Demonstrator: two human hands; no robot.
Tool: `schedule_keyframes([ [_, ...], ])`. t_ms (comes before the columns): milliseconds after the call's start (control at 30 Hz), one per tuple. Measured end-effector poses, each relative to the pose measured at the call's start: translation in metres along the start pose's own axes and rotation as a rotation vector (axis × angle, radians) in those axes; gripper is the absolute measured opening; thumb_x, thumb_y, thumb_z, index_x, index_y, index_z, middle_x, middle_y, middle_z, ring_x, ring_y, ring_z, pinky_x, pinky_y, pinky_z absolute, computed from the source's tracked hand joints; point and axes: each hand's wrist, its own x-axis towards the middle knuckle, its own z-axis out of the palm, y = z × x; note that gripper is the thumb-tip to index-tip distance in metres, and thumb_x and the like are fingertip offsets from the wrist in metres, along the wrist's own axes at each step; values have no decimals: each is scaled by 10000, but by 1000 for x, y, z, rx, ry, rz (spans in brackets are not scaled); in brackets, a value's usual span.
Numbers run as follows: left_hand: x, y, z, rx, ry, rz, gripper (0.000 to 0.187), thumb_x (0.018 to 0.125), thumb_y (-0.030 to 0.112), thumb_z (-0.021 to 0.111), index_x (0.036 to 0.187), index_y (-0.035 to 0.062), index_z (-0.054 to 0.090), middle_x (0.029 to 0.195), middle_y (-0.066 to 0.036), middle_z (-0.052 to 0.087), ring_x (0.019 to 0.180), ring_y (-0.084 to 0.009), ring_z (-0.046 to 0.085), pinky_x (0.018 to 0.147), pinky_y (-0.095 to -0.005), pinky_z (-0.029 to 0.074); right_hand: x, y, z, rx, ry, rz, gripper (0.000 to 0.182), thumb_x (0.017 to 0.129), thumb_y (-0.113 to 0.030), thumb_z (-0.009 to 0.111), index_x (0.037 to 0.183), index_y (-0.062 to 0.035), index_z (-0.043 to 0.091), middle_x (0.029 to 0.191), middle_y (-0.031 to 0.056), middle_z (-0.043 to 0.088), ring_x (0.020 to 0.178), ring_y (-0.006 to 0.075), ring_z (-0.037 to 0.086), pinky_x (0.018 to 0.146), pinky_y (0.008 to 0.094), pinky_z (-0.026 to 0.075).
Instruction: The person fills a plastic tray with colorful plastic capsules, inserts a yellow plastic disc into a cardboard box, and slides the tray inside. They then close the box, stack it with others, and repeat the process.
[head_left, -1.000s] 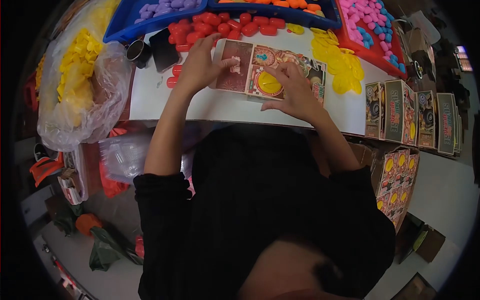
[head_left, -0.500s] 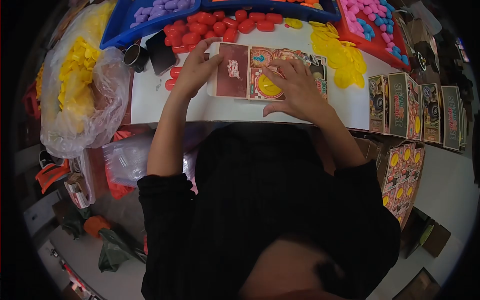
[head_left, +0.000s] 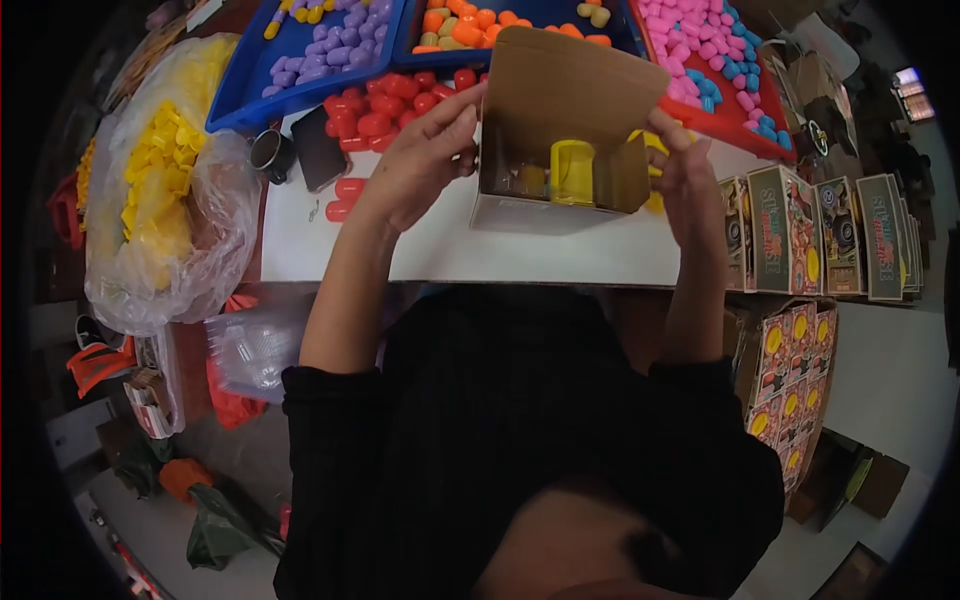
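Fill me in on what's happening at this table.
A person has an open cardboard box on the white table, its flap raised. The left hand is at the box's left edge, and the right hand is by its right edge. A yellow cup-like piece sits inside the box, which is not closed yet. Loose red capsules lie on the table, and printed boxes stand to the right.

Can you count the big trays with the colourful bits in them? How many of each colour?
Blue trays: 2 (one mostly purple bits, one with lots of orange)
Red tray: 1
Total: 3 trays
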Motion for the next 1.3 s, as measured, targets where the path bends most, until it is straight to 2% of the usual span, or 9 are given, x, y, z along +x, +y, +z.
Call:
schedule_keyframes([
  [200,3,-7,4,429,142,76,396,724,-29,634,1101,51,544,1069,-10,547,1006,-146,508,830,-260,415,-6,27,33,-244,15,-73,621,771,-48,655,1325,-25,377,914,15,504,772,63,453,687,220,413],
  [300,-2,13,-15,1193,-104,667,410,649,195,768,1028,101,642,1189,-109,532,1094,-292,484,938,-385,367,-5,3,18,-808,-83,-334,595,697,-41,727,1243,-73,494,1177,60,505,1049,209,466,888,320,396],
  [333,-9,24,-13,1210,-222,594,507,611,295,778,1061,109,636,1205,-117,524,1099,-303,477,940,-406,358,-6,-12,13,-1201,-294,-598,579,684,-38,735,1222,-93,528,1276,66,482,1163,272,431,975,359,356],
  [433,-18,43,-5,1349,-389,499,721,525,511,753,1117,120,623,1231,-149,499,1081,-321,476,923,-448,355,-10,-29,13,-1289,-465,-458,527,697,-192,738,1185,-92,567,1331,72,438,1206,361,381,1011,434,328],
  [567,-16,21,8,1571,-183,629,580,652,333,750,1164,117,585,1223,-175,477,1039,-336,483,881,-446,383,-3,-17,35,-1465,-480,-427,585,742,-318,693,1243,-88,496,1336,118,421,1203,375,382,989,450,355],
  [900,-19,17,23,1637,-235,614,782,764,642,464,1336,112,402,1344,-165,390,1126,-372,420,937,-509,288,-18,1,30,-1495,-410,-517,688,814,-338,613,1371,-103,286,1442,138,246,1337,387,187,999,548,309],
  [1033,-23,-4,9,1363,-106,903,532,625,218,781,1103,96,581,1169,-86,543,1023,-293,519,934,-488,342,-14,23,11,-1180,-410,-636,654,716,-233,725,1284,-109,424,1440,130,264,1319,378,242,1005,513,323],
  [1200,-28,-38,8,1255,44,957,253,644,124,758,884,105,682,952,-29,633,893,-212,585,916,-412,394,-19,39,-1,-1161,-322,-825,556,583,-182,804,1106,-165,615,1396,107,352,1285,362,321,1014,475,317],
  [1300,-27,-43,6,1216,105,985,250,650,119,758,888,108,684,906,-16,654,923,-222,594,927,-424,386,-21,46,0,-1049,-200,-771,817,563,-190,829,1291,-160,460,1394,142,349,1292,340,318,1013,451,329],
])
